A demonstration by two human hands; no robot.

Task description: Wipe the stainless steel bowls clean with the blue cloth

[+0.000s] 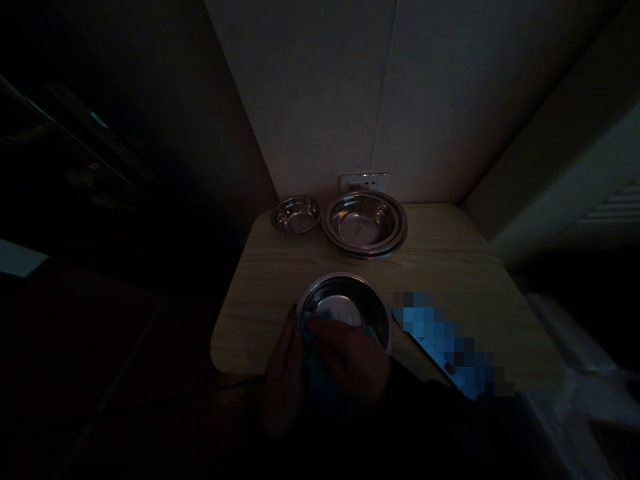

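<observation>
A shiny metal bowl [367, 290] sits at the near edge of a small wooden table [440, 267]. My left hand [286, 373] grips the bowl's left side at the rim. In my right hand [353, 360] is a bluish-green cloth [320, 373], pressed against the inside of the bowl on its near left. Part of the cloth hangs down between my two hands. The scene is dim, so the fingertips and the bowl's near side are partly hidden.
Behind the bowl are a stack of metal bowls [365, 250] and a smaller metal dish [299, 217]. A wall socket [364, 180] is just above the stack. To the right lies a lit, blurred-out screen device [440, 347]. A dark cable [220, 388] runs off left.
</observation>
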